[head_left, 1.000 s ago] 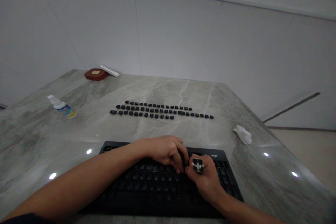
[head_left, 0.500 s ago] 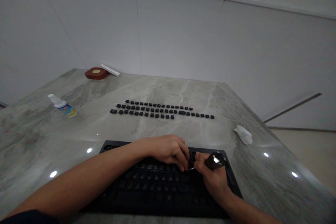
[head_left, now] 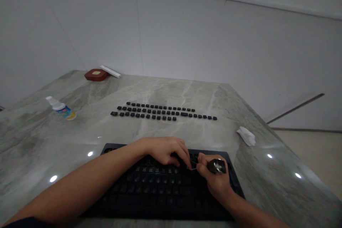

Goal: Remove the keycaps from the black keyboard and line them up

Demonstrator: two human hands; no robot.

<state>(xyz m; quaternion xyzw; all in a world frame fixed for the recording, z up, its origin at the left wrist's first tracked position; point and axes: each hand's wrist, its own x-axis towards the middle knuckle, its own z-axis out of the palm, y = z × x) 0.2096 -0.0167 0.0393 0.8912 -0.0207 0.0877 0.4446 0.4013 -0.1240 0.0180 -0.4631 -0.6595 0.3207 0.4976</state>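
One grip, the left hand (head_left: 169, 150), has widened; the right hand (head_left: 215, 181) holds a tool (head_left: 219, 166).

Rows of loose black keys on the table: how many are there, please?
3: a far row, a longer middle row and a near row, all beyond the keyboard. None appears hidden.

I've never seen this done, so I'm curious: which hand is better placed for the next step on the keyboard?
Probably the right hand: it holds the dark-handled tool, with its wire end over the keyboard. The left hand shows no tool and reaches in beside the wire.
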